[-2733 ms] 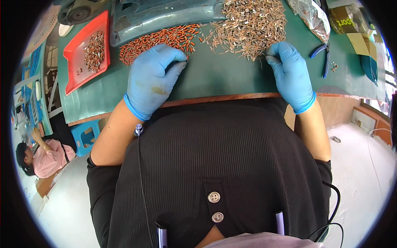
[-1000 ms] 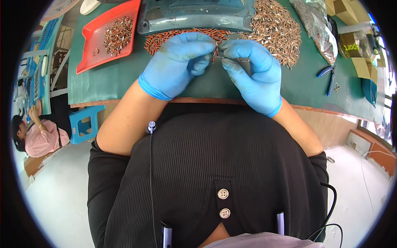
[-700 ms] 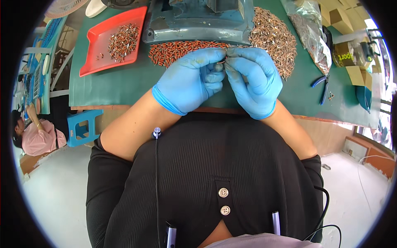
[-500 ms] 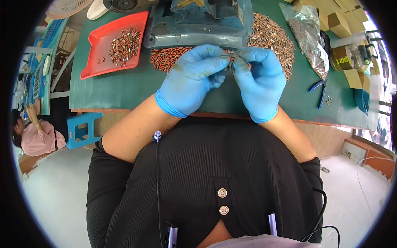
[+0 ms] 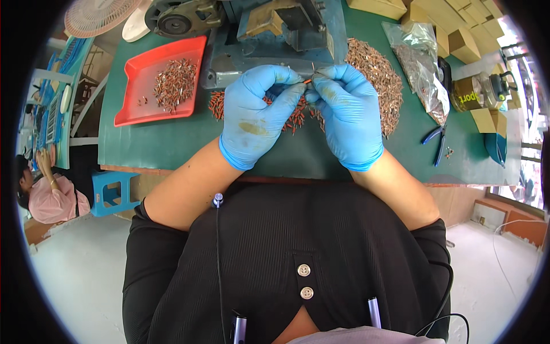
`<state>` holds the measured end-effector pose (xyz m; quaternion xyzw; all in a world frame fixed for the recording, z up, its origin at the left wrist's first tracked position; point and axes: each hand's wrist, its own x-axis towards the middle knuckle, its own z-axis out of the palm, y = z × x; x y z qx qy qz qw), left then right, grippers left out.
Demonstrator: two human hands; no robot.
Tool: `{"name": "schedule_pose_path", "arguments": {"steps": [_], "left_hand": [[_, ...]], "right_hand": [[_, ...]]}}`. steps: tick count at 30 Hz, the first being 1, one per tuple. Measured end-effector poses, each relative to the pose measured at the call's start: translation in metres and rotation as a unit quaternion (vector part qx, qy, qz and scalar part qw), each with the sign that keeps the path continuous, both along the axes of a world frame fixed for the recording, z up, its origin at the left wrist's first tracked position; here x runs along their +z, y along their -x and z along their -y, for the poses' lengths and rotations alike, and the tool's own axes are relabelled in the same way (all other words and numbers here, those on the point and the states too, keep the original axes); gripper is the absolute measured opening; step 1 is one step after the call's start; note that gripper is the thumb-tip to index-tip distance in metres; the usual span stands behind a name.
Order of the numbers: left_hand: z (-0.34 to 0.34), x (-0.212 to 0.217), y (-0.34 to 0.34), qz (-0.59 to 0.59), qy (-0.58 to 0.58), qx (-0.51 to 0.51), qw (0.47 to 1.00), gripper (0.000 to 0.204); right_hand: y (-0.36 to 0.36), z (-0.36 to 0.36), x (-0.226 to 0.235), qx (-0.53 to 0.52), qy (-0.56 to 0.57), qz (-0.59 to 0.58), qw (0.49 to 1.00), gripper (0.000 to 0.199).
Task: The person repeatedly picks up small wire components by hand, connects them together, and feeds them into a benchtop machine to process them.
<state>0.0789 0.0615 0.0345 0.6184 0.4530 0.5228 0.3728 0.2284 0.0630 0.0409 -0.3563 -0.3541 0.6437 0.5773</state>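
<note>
We've got both gloved hands up at the front edge of the grey machine (image 5: 275, 40), fingertips meeting. Our left hand (image 5: 258, 114) is curled with thumb and fingers pinched in, and our right hand (image 5: 344, 114) is pinched the same way; between them we're holding one small orange piece (image 5: 307, 81), just its tip poking out between the fingertips. It sits right in front of the machine, above the row of orange pieces (image 5: 292, 117) lying on the green bench (image 5: 160, 146). Just past our right hand there's a heap of brownish metal bits (image 5: 375, 74). Off to the left, a red tray (image 5: 129, 112) has a small clump of the same stuff in it. Over on the right we've got a clear bag (image 5: 421, 63) and blue pliers (image 5: 436, 140), well apart from our hands.
</note>
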Motion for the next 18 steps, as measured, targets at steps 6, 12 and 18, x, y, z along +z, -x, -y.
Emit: {"name": "schedule_pose_path", "arguments": {"steps": [6, 12, 18], "left_hand": [[-0.060, 0.020, 0.009, -0.013, -0.098, 0.094, 0.991, 0.010], [-0.102, 0.021, 0.000, -0.066, -0.231, 0.160, 0.958, 0.008], [-0.129, 0.016, -0.005, -0.116, -0.322, 0.220, 0.914, 0.008]], "right_hand": [[0.006, -0.053, 0.021, -0.036, -0.068, 0.171, 0.982, 0.009], [0.016, -0.095, 0.034, -0.065, -0.099, 0.232, 0.965, 0.014], [0.025, -0.124, 0.031, -0.113, -0.111, 0.250, 0.955, 0.014]]}}
